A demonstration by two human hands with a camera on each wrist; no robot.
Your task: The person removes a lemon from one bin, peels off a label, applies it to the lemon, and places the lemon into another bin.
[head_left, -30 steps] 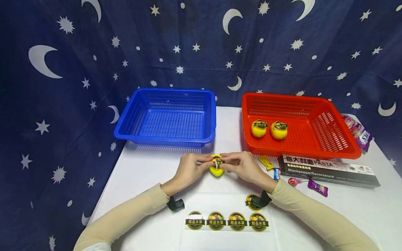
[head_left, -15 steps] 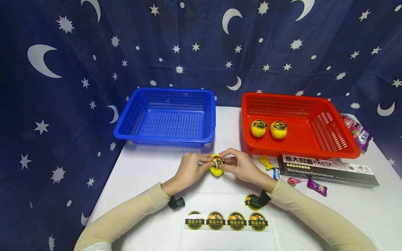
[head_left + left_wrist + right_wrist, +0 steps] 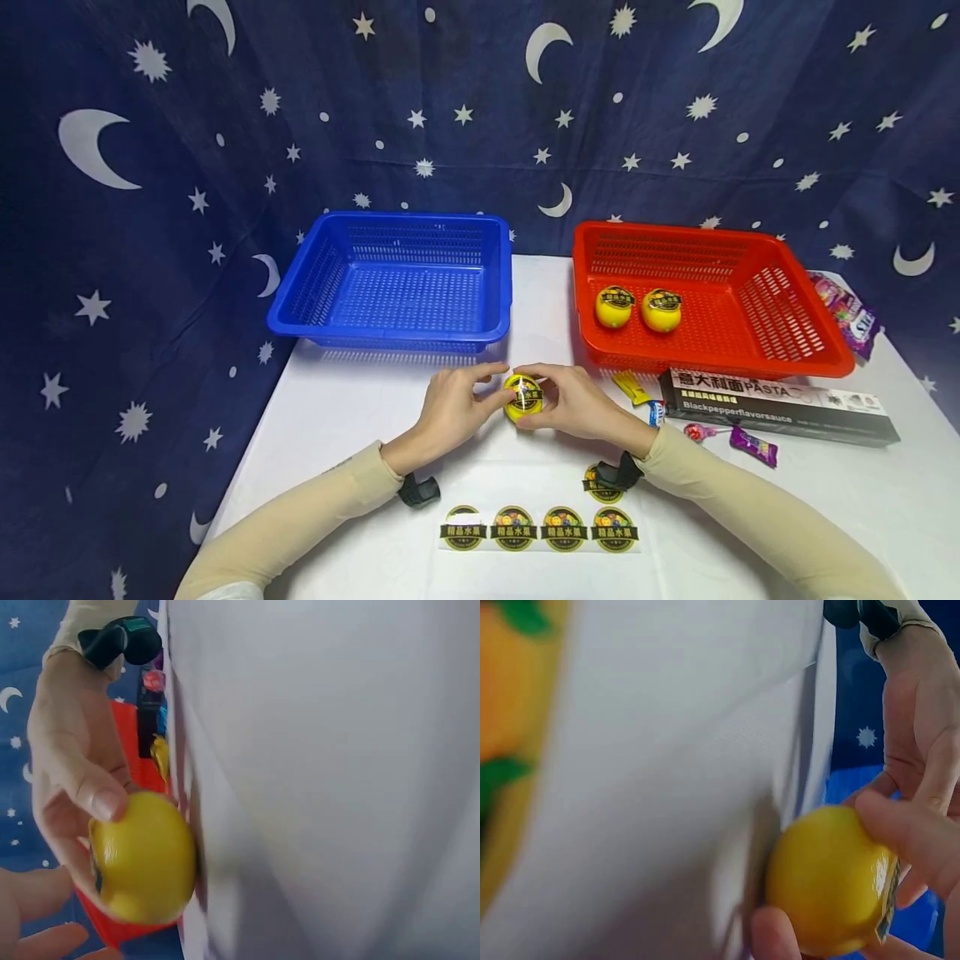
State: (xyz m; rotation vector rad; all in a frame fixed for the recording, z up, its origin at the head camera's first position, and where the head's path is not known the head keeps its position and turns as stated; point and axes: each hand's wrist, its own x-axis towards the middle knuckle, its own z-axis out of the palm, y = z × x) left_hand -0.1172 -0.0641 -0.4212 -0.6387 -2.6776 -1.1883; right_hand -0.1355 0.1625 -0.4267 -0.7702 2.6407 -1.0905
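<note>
A yellow lemon [image 3: 150,862] with a round black-and-gold sticker [image 3: 527,397] sits on the white table in front of me. My right hand [image 3: 581,402] grips it from the right, thumb on the near side and fingers on the far side. On the left, my left hand [image 3: 453,408] touches the sticker's left edge with its thumb; its other fingers are held off the fruit. The right wrist view shows the lemon's bare side and the sticker's edge. Nearer to me lies a backing sheet [image 3: 517,487] with several like stickers.
A blue basket [image 3: 390,340] stands back left. A red basket [image 3: 712,360] at back right holds two stickered lemons [image 3: 662,317]. Right of my hand lie a pasta box [image 3: 780,417], wrapped candies [image 3: 753,447], a lollipop [image 3: 696,432] and a purple bag [image 3: 847,317].
My right hand has spread from the sticker to grip the lemon around its sides. The lemon has turned slightly, its sticker facing up more. My left fingers have moved off it, leaving the thumb.
</note>
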